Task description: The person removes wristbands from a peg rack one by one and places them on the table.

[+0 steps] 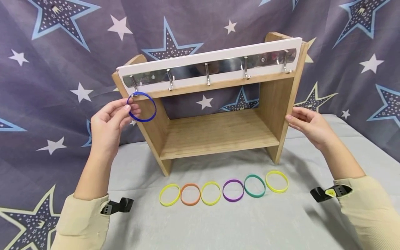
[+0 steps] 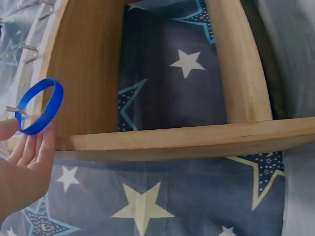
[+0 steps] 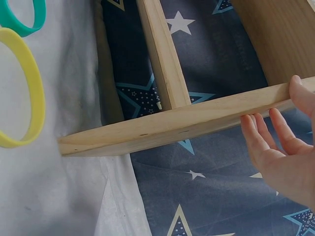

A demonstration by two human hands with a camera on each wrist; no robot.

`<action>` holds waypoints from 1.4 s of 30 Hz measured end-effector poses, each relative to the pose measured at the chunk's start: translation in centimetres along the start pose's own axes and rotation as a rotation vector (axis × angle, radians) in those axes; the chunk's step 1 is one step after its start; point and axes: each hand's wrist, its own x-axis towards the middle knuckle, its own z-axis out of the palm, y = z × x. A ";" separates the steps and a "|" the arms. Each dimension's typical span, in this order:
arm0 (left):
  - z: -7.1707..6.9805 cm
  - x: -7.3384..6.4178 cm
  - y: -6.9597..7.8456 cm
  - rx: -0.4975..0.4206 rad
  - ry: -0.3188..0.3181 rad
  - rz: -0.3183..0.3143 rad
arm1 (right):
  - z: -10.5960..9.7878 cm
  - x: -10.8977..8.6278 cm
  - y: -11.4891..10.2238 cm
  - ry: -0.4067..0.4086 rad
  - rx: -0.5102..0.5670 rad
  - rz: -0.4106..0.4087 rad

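My left hand (image 1: 107, 121) pinches a blue silicone wristband (image 1: 155, 109) between thumb and fingers. The band's upper edge overlaps the tip of the leftmost hook (image 1: 133, 83) on a metal hook rail (image 1: 187, 72). In the left wrist view that band (image 2: 55, 105) stands tilted right at the hook's end. The rail is fixed along the top front of a wooden shelf (image 1: 218, 133). On the other side, my right hand (image 1: 312, 126) holds the shelf's right side panel, thumb at the front edge and fingertips against the outer face (image 3: 187, 123).
In front of the shelf, several wristbands lie in a row on the grey cloth (image 1: 218, 225): yellow (image 1: 160, 198), orange (image 1: 182, 198), yellow (image 1: 202, 198), purple (image 1: 223, 192), green (image 1: 245, 187) and yellow (image 1: 267, 182). A star-patterned curtain (image 1: 200, 21) hangs behind.
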 end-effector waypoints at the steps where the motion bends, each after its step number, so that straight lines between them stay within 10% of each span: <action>1: 0.0 -0.1 0.1 0.017 -0.018 -0.001 | 0.0 0.0 0.0 0.000 0.002 -0.001; 8: 0.3 -0.9 1.1 0.094 -0.086 -0.006 | 0.1 0.0 0.0 0.004 0.020 -0.006; 29: 1.0 -3.1 2.4 0.030 -0.027 -0.002 | 0.0 -0.1 0.0 0.006 0.002 0.013; 42: -2.4 -4.9 0.3 0.181 -0.079 -0.170 | 0.1 -0.1 0.0 0.003 0.009 0.003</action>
